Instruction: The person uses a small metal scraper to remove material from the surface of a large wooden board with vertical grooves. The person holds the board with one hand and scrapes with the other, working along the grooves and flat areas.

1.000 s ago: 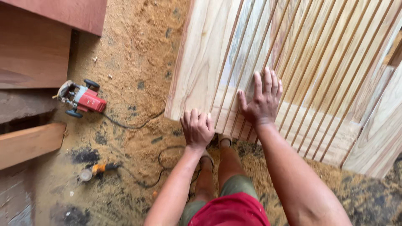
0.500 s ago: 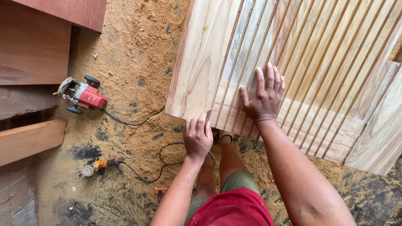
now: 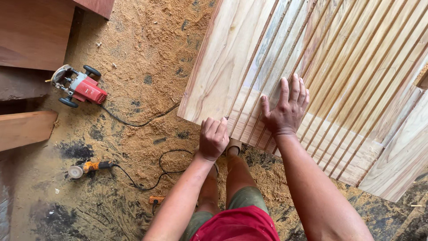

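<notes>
Pale wood is pressed under the right hand (image 3: 287, 109), fingers spread flat and slightly apart on the slats of the panel (image 3: 339, 67), nothing gripped. The left hand (image 3: 213, 137) is curled, fingers together, hooked over the panel's near edge beside its lower-left corner. The panel (slatted, w/ thin ribs running lengthwise) is seen tilted across the upper right of the view, its plain side board at the left edge. Below the hands, the person's legs and a sandalled foot are seen, plus a red garment at the bottom. The floor (image 3: 147, 49) is covered w/ sawdust. A red router (image 3: 80, 87) is lying at left, well apart from the panel, its cord trailing toward the panel. An orange grinder (image 3: 87, 168) is lying nearer the legs. Dark boards (image 3: 31, 35) are stacked at far left.
</notes>
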